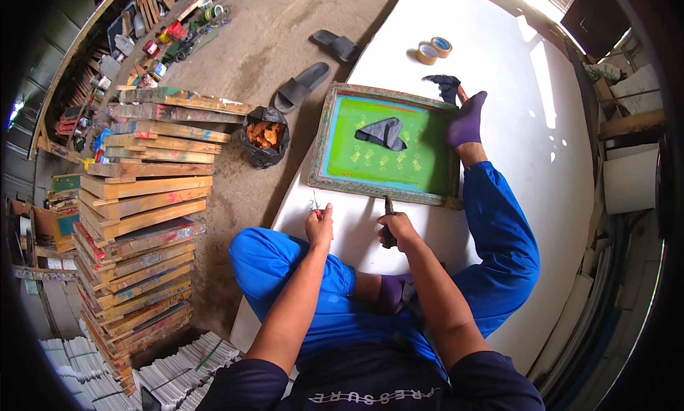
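My left hand (320, 228) is closed, pinching some thin, wiry pale bits (314, 203) too small to name. My right hand (400, 231) grips a dark plier-like hand tool (389, 210); its tip reaches the near edge of a screen-printing frame (388, 192). Weathered wood surrounds the frame's green mesh (349, 144), which carries small yellowish flower-like marks. A folded grey cloth (385, 134) lies on the mesh. The frame rests flat on a white board (527, 219), with my purple-socked foot (468, 119) against its far right corner.
Two tape rolls (433, 50) and a dark object with an orange part (447, 88) sit beyond the frame. Left of the board are black slides (303, 87), a black bag of brown scraps (265, 134) and a tall stack of wooden frames (146, 197). Bundled white sheets (185, 368) lie lower left.
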### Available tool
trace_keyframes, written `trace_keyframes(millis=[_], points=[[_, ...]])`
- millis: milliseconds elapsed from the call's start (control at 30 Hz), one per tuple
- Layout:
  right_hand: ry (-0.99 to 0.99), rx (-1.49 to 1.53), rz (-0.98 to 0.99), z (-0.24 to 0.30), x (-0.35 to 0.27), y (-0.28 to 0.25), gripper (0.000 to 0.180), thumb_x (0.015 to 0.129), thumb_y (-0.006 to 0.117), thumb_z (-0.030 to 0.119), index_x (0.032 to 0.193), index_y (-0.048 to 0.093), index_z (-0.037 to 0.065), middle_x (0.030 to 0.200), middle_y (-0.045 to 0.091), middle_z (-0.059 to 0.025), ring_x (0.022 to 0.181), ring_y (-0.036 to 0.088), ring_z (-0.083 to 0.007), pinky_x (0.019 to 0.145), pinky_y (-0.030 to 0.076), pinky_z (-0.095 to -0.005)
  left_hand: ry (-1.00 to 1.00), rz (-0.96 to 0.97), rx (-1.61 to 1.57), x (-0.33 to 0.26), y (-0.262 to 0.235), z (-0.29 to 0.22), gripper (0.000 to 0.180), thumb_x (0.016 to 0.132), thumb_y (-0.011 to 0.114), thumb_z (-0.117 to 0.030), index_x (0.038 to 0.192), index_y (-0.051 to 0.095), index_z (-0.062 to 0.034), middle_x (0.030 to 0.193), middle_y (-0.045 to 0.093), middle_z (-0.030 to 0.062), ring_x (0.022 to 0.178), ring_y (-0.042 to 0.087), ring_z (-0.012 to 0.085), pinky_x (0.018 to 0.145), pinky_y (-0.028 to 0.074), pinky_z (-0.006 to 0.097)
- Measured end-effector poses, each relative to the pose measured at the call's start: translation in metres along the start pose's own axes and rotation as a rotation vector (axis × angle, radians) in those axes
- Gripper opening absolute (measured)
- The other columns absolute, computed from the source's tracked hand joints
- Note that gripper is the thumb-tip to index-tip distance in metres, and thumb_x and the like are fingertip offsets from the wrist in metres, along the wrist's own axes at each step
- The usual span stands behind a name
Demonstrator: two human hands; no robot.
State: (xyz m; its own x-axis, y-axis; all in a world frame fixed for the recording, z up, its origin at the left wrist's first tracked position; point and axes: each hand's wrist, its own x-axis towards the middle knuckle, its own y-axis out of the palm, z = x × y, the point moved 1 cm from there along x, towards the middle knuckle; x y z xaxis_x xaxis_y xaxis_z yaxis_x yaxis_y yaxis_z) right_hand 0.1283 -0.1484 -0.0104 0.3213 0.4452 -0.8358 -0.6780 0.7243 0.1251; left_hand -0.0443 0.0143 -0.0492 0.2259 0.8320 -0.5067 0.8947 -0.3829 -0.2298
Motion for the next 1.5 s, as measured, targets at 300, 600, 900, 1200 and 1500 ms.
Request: trace_keyframes(millis=[300,600,900,1200,1500], points=[[-0.236,-0.501,-0.246,-0.008,-0.003,0.004,0.023,0.087,0.056,0.016,0.093,0.063,-0.006,0.083,0.069,-0.0248,0.067,0.07,-0.0338,0.059,0.055,-0.0466,-0.02,0.015,-0.015,-0.002,0.0,-0.002,0.039,0.096,0.072,-0.04,0.087,0.056,-0.0056,0.071,0.056,0.003,0.039,0.042,0.0092,0.034,0.034,0.029],[-0.422,-1.022,-0.467,0.006,-0.024,0.006,0.029,0.088,0.053,0.016,0.11,0.062,-0.001,0.095,0.071,-0.0302,0.092,0.069,-0.0495,0.085,0.053,-0.0571,-0.002,0.041,-0.026,-0.007,0.002,-0.007,0.037,0.096,0.071,-0.038,0.087,0.057,-0.005,0.072,0.057,0.0029,0.039,0.043,0.0093,0.034,0.033,0.029],[-0.643,-1.107,-0.133,0.002,-0.035,0.036,0.031,0.088,0.055,0.017,0.114,0.066,0.005,0.093,0.072,-0.0281,0.09,0.07,-0.0457,0.086,0.054,-0.0541,-0.09,0.465,-0.276,-0.031,-0.012,-0.038,0.034,0.098,0.071,-0.032,0.109,0.07,-0.0002,0.089,0.069,0.0077,0.043,0.046,0.0061,0.04,0.04,0.023],[-0.55,-0.946,0.223,-0.015,-0.017,0.09,0.034,0.084,0.066,0.017,0.114,0.065,0.001,0.092,0.071,-0.0197,0.085,0.073,-0.0322,0.074,0.058,-0.0432,-0.088,0.401,-0.054,-0.008,-0.059,-0.048,0.02,0.098,0.069,-0.022,0.102,0.067,-0.0022,0.087,0.068,0.0079,0.045,0.048,0.0086,0.04,0.041,0.027],[-0.142,-0.394,0.397,-0.014,-0.004,0.073,0.051,0.091,0.068,0.013,0.137,0.053,-0.002,0.097,0.065,-0.0116,0.078,0.07,-0.0223,0.06,0.059,-0.0372,-0.104,0.073,0.015,0.014,-0.052,-0.032,0.025,0.094,0.072,-0.023,0.084,0.062,-0.0024,0.065,0.057,0.0034,0.042,0.046,0.012,0.037,0.037,0.029]])
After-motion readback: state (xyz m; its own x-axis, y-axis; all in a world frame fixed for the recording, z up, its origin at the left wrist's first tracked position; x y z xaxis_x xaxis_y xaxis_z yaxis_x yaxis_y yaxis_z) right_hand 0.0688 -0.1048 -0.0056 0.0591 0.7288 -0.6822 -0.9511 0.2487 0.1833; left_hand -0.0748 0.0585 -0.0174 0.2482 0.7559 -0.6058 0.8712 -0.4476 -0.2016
